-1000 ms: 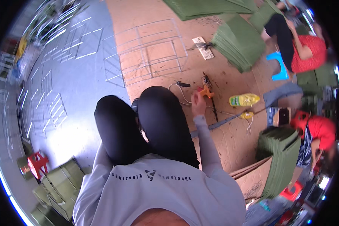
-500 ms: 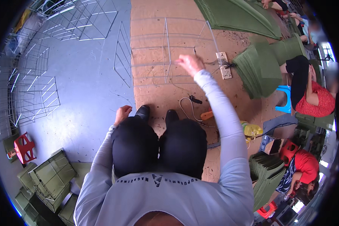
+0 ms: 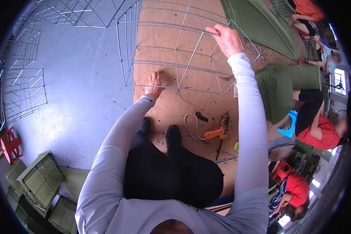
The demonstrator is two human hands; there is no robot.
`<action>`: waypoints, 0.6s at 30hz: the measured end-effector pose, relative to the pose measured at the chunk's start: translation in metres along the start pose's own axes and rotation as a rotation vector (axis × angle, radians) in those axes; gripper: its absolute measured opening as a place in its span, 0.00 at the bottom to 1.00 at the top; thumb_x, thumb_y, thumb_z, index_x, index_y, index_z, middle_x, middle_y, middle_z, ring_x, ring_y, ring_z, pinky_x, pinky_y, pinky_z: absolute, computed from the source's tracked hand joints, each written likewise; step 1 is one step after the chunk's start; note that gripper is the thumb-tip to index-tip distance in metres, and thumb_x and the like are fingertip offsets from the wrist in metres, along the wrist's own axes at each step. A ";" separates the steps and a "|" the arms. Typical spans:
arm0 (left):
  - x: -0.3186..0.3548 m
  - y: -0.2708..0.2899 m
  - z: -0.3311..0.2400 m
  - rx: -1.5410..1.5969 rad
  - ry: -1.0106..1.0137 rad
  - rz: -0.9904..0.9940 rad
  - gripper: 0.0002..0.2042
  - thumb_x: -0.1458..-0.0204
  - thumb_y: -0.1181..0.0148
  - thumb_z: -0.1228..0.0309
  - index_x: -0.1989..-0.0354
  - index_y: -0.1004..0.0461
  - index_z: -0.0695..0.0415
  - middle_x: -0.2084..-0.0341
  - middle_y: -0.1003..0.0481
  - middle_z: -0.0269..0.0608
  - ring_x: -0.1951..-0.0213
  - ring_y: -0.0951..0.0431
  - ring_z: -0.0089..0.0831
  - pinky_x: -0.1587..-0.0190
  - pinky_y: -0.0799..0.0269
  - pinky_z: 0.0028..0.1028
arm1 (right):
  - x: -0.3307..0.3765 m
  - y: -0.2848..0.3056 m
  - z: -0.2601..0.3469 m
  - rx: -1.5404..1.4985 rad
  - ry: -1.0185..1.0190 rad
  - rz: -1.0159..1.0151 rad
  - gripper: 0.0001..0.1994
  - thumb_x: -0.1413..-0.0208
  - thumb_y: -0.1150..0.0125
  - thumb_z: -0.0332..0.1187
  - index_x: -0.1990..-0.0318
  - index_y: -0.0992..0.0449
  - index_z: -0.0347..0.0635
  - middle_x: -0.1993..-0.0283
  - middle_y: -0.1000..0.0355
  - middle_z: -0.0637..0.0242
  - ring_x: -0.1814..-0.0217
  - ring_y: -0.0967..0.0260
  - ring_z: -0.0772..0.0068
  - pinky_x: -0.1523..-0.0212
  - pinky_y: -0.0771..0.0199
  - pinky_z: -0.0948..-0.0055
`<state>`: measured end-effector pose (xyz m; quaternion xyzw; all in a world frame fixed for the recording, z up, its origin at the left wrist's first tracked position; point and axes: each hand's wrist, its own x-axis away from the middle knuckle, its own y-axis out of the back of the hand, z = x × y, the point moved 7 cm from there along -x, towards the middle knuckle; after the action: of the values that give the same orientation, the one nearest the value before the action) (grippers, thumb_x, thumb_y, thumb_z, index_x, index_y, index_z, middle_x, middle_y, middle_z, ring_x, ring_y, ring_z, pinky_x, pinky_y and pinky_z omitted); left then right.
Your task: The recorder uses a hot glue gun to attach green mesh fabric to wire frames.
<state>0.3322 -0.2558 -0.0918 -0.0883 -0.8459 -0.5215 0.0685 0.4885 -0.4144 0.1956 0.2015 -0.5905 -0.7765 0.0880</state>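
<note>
A box-shaped wire frame (image 3: pixel 178 70) of thin metal rods is tilted over the brown board in front of me. My right hand (image 3: pixel 227 40) is closed round a rod on its upper right side. At the lower left edge of the frame is my left hand (image 3: pixel 154 85), its fingers stretched out and slightly apart. A lower rod passes at that hand; whether the palm touches it I cannot tell.
A brown board (image 3: pixel 156 107) covers the floor under the frame. An orange pistol-shaped tool (image 3: pixel 215 133) and a white cord (image 3: pixel 189 126) lie by my feet. Green fabric (image 3: pixel 257 23) is at the right. More wire frames (image 3: pixel 25 93) stand left; people sit at right.
My right hand has closed on the wire frame, which has shifted and tilted. My left hand has moved from beside my knee forward to the frame's lower edge. My view has also shifted.
</note>
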 end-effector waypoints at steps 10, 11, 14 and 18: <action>0.008 -0.027 0.033 0.052 -0.224 -0.063 0.05 0.59 0.51 0.76 0.72 0.31 0.59 0.71 0.29 0.50 0.68 0.27 0.45 0.70 0.32 0.39 | -0.009 -0.009 0.006 0.034 -0.009 -0.021 0.18 0.52 0.44 0.49 0.79 0.32 0.43 0.84 0.36 0.59 0.81 0.41 0.55 0.75 0.38 0.62; 0.022 -0.029 0.035 0.095 -0.262 0.000 0.05 0.59 0.51 0.76 0.72 0.31 0.59 0.73 0.29 0.50 0.68 0.27 0.47 0.69 0.32 0.39 | -0.009 -0.010 0.005 0.053 -0.043 0.007 0.19 0.52 0.45 0.51 0.78 0.31 0.43 0.84 0.35 0.59 0.80 0.39 0.55 0.74 0.37 0.61; 0.070 0.004 0.065 0.358 -0.206 -0.034 0.05 0.57 0.48 0.74 0.72 0.30 0.61 0.76 0.28 0.52 0.69 0.29 0.51 0.68 0.34 0.39 | -0.007 -0.011 -0.003 0.083 -0.115 0.045 0.22 0.51 0.49 0.55 0.77 0.30 0.44 0.82 0.33 0.58 0.77 0.35 0.53 0.71 0.35 0.60; 0.150 0.039 0.182 0.815 0.323 0.039 0.05 0.54 0.47 0.75 0.74 0.28 0.64 0.81 0.28 0.37 0.78 0.28 0.21 0.75 0.31 0.21 | -0.006 -0.006 0.004 0.135 -0.154 0.114 0.23 0.51 0.52 0.58 0.75 0.28 0.46 0.80 0.32 0.60 0.74 0.33 0.53 0.68 0.33 0.59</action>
<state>0.1903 -0.0643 -0.1081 0.0127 -0.9592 -0.1511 0.2388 0.4927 -0.4067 0.1920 0.1127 -0.6571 -0.7418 0.0726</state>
